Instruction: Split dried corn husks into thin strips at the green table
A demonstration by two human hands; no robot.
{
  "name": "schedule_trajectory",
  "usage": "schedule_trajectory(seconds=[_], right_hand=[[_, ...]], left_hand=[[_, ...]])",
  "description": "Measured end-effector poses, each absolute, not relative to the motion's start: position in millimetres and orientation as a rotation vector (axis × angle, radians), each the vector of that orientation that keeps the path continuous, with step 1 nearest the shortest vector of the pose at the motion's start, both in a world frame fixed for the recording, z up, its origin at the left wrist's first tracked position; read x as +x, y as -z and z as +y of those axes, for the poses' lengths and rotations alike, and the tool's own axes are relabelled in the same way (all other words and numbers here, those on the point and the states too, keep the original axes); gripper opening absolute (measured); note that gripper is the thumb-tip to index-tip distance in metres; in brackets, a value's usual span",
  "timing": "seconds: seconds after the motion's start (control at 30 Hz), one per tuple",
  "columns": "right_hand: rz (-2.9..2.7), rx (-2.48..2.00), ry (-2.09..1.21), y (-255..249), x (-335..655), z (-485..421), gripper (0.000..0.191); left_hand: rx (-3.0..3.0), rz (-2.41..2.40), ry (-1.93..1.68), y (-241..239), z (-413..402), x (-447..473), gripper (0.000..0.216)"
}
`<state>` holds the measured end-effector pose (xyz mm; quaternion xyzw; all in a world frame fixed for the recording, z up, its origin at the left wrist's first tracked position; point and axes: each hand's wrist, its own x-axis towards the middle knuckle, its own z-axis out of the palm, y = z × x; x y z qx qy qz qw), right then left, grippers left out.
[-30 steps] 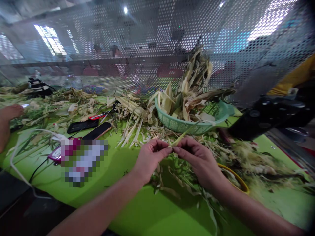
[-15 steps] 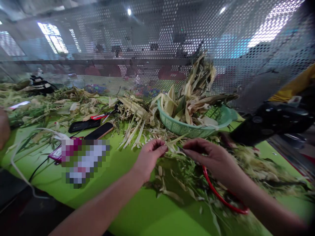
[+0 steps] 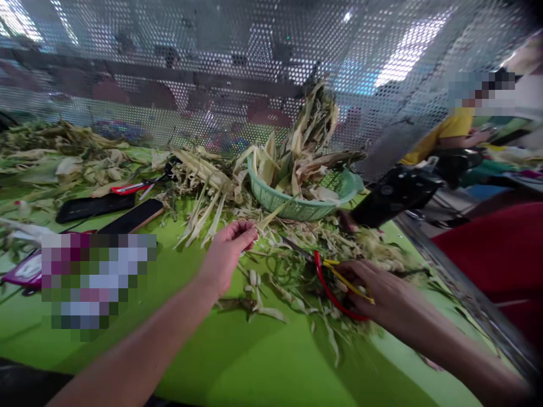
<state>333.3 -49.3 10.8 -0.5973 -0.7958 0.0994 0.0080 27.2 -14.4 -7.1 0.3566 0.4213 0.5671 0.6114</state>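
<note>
In the head view, a husk strip [image 3: 271,215] is pinched in the closed fingers of the left hand [image 3: 229,246], near the basket [image 3: 305,210]. Red-handled scissors [image 3: 328,280] are gripped by the right hand [image 3: 382,294] low over the desk [image 3: 237,362]. Trimming appears to be in hand, and next the blades would need aligning with the strip.

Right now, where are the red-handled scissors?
Head view, right of centre: the scissors are in the right hand, over husk scraps, just in front of the green basket.

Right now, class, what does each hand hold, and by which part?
The left hand pinches a pale husk strip by its near end. The right hand holds scissors by their red and yellow handles.
</note>
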Motion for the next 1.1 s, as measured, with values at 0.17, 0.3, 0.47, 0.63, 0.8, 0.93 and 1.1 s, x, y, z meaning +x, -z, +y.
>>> schedule_trajectory(seconds=[0.17,0.3,0.47,0.63,0.8,0.93,1.1], right_hand=[[-2.413,-2.007,-0.347,-22.5,320.8,-47.3,0.055],[-2.236,-2.007,-0.542,-23.2,327.3,-43.8,0.045],[-2.018,-1.829,-0.969,-19.2,339.7,-37.2,0.053],[-1.851,-1.843,-0.858,-31.6,333.8,-41.6,0.086],[-1.817,-1.676,-0.957,-34.8,321.0,-43.6,0.077],[-2.018,-1.495,-0.799,-42.9,307.7,-35.6,0.073],[-2.182,-1.367,-0.848,-58.9,278.3,-22.2,0.077]], left_hand=[[0.821,0.974,-1.32,3.2,-14.3,21.3,0.02],[0.783,0.968,-1.35,1.4,-12.2,19.6,0.018],[0.744,0.941,-1.379,1.4,-10.5,20.2,0.016],[0.725,0.928,-1.383,-0.2,-10.1,17.4,0.019],[0.717,0.936,-1.381,-2.2,-9.9,16.6,0.02],[0.672,0.923,-1.391,-2.6,-8.8,18.0,0.025],[0.601,0.899,-1.41,0.3,-5.4,17.7,0.028]])
